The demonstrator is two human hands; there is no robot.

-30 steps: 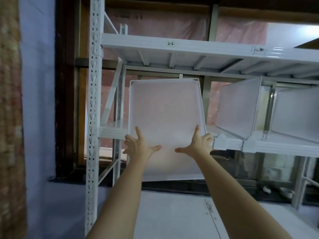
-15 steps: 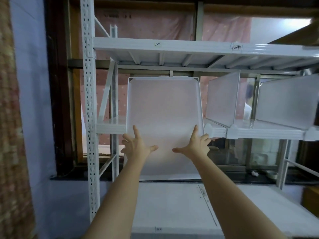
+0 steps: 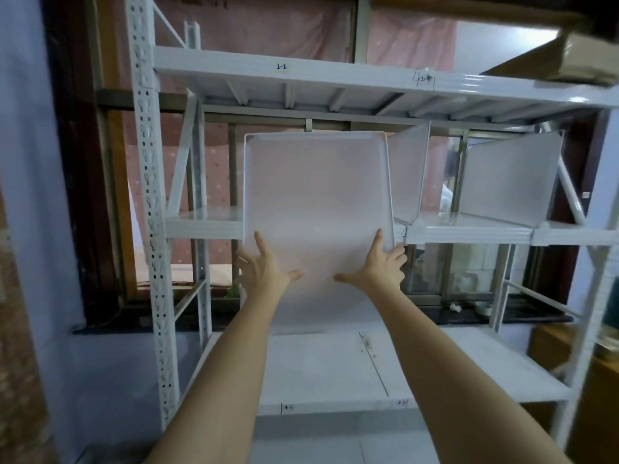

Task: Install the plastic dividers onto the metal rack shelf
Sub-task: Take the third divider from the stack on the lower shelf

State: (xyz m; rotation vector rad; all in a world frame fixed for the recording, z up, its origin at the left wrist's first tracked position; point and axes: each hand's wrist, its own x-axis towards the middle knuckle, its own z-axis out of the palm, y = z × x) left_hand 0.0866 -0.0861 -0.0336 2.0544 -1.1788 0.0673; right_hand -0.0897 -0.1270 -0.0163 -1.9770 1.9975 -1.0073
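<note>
Both hands hold one translucent plastic divider panel up flat-on before the middle shelf of the white metal rack.

Frame left: perforated rack upright (image 3: 147, 182), running top to bottom. Centre left: left hand (image 3: 264, 267) on the panel's lower left edge, thumb spread across the near face, other fingers wrapped behind the edge. Centre: divider panel (image 3: 316, 202), broad face toward the camera, its top edge just under the upper shelf (image 3: 335, 78), its lower part overlapping the front lip of the middle shelf (image 3: 204, 227). Centre right: right hand (image 3: 382, 266) gripping the lower right edge, thumb on the near face, fingers curled round the rim. Right: two dividers already standing upright on the middle shelf, first (image 3: 408, 175) just beside the held panel, second (image 3: 509, 175) further right. Upper right: cardboard box (image 3: 569, 58).
</note>
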